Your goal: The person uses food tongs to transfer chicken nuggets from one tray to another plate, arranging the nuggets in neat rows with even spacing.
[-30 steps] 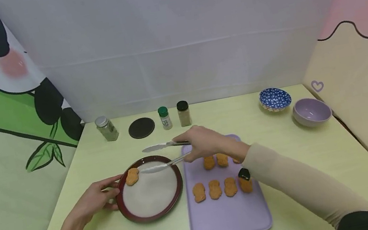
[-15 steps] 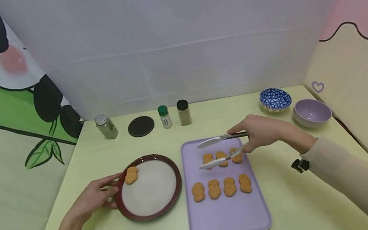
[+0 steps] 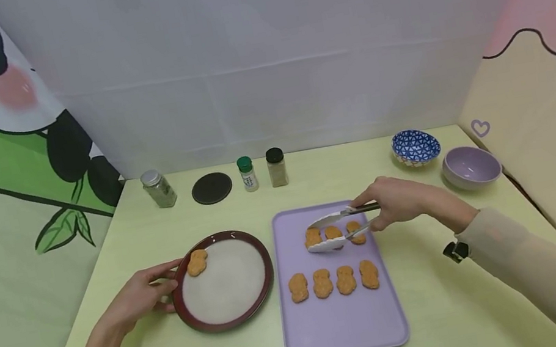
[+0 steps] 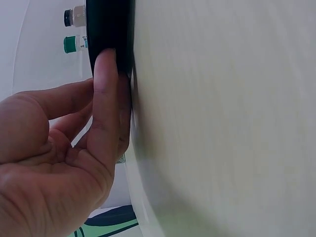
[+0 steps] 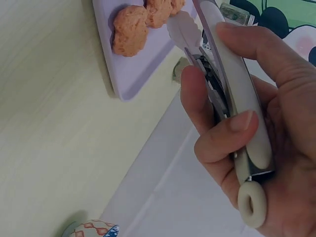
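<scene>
My left hand [image 3: 138, 297] holds the left rim of a white plate [image 3: 228, 288] with a brown rim; in the left wrist view, its fingers [image 4: 104, 98] lie against the dark edge. One chicken nugget [image 3: 197, 263] is on the plate's upper left. My right hand [image 3: 400, 200] grips metal tongs [image 5: 237, 94] with pale tips. The spread tips are above the back row of nuggets [image 3: 312, 236] on a purple tray [image 3: 344, 329], around the left and middle ones; whether they touch cannot be told. A front row of several nuggets [image 3: 322, 283] lies below.
Along the back are a silver-lidded jar [image 3: 159, 189], a black disc [image 3: 212, 188], a green-capped shaker [image 3: 247, 174] and a black-capped jar [image 3: 277, 167]. At the back right sit a blue patterned bowl [image 3: 415, 147] and a purple bowl [image 3: 471, 167].
From over the plate, my right hand has swung right with the tongs to the tray, then slightly lower over the back row. My left hand has stayed at the plate.
</scene>
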The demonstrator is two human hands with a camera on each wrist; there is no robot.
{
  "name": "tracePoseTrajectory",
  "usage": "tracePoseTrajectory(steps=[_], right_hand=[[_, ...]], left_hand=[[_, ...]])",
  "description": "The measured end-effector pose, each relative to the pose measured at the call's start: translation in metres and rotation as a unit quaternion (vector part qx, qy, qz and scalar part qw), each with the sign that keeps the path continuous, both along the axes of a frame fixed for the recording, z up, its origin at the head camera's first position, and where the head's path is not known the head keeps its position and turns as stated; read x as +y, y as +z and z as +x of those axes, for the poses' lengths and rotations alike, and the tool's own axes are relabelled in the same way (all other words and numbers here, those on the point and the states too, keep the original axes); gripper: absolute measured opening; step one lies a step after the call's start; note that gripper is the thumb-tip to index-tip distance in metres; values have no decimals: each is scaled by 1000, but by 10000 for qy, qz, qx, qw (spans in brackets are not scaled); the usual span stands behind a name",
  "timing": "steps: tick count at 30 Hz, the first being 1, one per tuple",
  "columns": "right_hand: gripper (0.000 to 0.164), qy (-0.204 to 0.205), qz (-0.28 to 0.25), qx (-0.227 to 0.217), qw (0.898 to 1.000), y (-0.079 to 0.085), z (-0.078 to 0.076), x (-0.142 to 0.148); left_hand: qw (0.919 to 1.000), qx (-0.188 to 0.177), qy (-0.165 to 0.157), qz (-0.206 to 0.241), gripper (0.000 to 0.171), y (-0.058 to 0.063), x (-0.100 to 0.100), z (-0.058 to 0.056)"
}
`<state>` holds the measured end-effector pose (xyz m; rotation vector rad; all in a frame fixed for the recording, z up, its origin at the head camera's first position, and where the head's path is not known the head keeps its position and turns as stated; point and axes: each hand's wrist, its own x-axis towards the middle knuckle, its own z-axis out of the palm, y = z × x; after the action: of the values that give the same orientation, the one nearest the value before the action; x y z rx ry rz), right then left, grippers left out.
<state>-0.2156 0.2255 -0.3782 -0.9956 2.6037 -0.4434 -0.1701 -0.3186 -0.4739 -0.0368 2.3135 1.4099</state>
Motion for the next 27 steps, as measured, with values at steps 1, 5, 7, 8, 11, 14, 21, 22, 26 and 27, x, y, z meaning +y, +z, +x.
tracePoseTrajectory(steps=[1,5,7,8,11,14,21,22,26,27], right_hand=[[55,-10,-15,-9,10000,0,0,0],[57,-75,-170,61,9998,7,1,-4],[57,-86,-272,155,9995,13,1,-12],[57,-92,-320,182,9993,17,0,-17],[57,-15,-358,320,9988,25,-2,-41],[57,119,-310,424,9985,30,-4,-73],[56,434,-196,481,9977,17,-9,-148],[56,459,-184,472,9977,14,-10,-156],[56,525,-160,390,9977,1,-14,-177],[56,523,-162,371,9978,-2,-15,-181]], left_hand=[[10000,6,-2,-7,48,0,0,0],[10000,2,-31,-48,48,-1,1,-1],[10000,11,-36,-72,48,-1,1,-1],[9999,20,-42,-91,48,-1,1,-1],[9999,33,-23,-111,48,-1,0,-1],[9999,17,-36,-110,48,-1,-1,-1],[10000,-12,1,-95,48,0,-2,-1],[9999,-12,-2,-105,48,0,-2,-2],[9999,-19,-12,-104,48,0,0,-2],[10000,-18,-20,-85,48,-1,0,-2]])
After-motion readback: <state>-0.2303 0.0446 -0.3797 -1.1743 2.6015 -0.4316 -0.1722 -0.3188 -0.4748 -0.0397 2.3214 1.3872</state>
